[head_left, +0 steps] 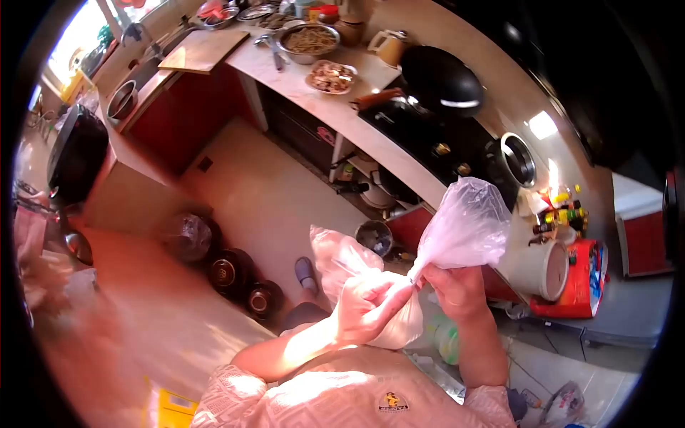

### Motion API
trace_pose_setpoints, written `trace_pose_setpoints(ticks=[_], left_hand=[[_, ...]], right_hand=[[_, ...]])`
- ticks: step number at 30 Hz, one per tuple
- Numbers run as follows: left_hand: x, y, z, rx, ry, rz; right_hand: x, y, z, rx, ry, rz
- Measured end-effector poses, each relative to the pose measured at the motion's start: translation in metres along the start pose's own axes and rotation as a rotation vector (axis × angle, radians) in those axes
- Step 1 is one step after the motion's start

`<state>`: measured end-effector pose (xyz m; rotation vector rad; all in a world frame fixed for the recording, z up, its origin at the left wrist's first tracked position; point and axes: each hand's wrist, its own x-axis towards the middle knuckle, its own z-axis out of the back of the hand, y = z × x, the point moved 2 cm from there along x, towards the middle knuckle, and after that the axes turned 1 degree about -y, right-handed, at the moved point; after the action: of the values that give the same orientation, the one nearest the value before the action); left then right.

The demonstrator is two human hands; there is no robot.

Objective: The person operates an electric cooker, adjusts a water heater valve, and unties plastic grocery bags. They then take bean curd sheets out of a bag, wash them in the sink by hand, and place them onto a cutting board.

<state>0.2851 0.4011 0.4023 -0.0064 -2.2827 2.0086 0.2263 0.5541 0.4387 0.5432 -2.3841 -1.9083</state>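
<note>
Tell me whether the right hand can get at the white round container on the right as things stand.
Probably not straight away: the right hand is gripping the gathered plastic bag. Otherwise the way looks free, with nothing apparent between that hand and the white round container.

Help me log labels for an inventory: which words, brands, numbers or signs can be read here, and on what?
None can be read with certainty.
Shirt badge: lettering below a yellow emblem, too small and distorted to read.
Two dark jars: round marks, too blurred.
Red package: printing, too blurred.
Yellow item: pale patch, nothing legible.
Plastic bag: no legible text.
</note>
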Motion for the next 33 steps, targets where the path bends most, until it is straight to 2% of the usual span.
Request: trace_pose_setpoints(ticks=[1, 3, 4, 5, 7, 8, 10, 11, 14, 16, 17, 19, 23, 27, 28, 31, 33], left_hand=[[0.007, -0.004, 0.013, -0.195, -0.039, 0.002], [0.016, -0.008, 0.042, -0.284, -0.129, 0.110], [0.023, -0.010, 0.054, -0.286, -0.131, 0.118], [0.030, -0.012, 0.063, -0.234, -0.193, 0.108], [0.044, -0.011, 0.084, -0.185, -0.252, 0.106], [0.050, -0.008, 0.094, -0.104, -0.222, -0.004], [0.062, -0.002, 0.107, 0.039, -0.220, -0.175], [0.067, -0.003, 0.114, 0.042, -0.225, -0.170], [0.080, -0.017, 0.132, 0.178, -0.174, -0.106], [0.085, -0.022, 0.137, 0.194, -0.183, -0.090], [0.088, -0.024, 0.137, 0.192, -0.181, -0.076], [0.091, -0.024, 0.135, 0.168, -0.234, -0.045], [0.096, -0.016, 0.129, 0.150, -0.274, -0.007], [0.110, -0.017, 0.130, 0.241, -0.248, 0.011], [0.111, -0.013, 0.132, 0.277, -0.232, -0.007], [0.120, -0.013, 0.140, 0.407, -0.205, -0.084], [0.127, -0.013, 0.149, 0.496, -0.181, -0.142]], right_hand=[[0.012, 0.001, -0.015, 0.004, 0.009, -0.010], [0.028, 0.012, -0.042, -0.536, -0.039, 0.020], [0.033, 0.021, -0.064, -0.606, -0.101, 0.143], [0.026, 0.028, -0.071, -0.915, -0.132, 0.382], [0.042, 0.037, -0.098, -0.948, -0.027, 0.737], [0.053, 0.038, -0.103, -0.948, -0.027, 0.731], [0.082, 0.036, -0.113, -1.153, 0.113, 0.623], [0.098, 0.026, -0.111, -1.054, 0.068, 0.714], [0.129, 0.029, -0.112, -0.834, 0.173, 0.695], [0.143, 0.034, -0.112, -0.809, 0.368, 0.473], [0.149, 0.034, -0.110, -0.791, 0.390, 0.482], [0.165, 0.029, -0.102, -0.664, 0.408, 0.344], [0.187, 0.023, -0.091, -0.496, 0.535, 0.321], [0.207, 0.028, -0.085, -0.549, 0.643, 0.149], [0.211, 0.029, -0.084, -0.530, 0.660, 0.053], [0.222, 0.024, -0.086, -0.402, 0.698, -0.037], [0.227, 0.018, -0.092, -0.391, 0.670, 0.026]])
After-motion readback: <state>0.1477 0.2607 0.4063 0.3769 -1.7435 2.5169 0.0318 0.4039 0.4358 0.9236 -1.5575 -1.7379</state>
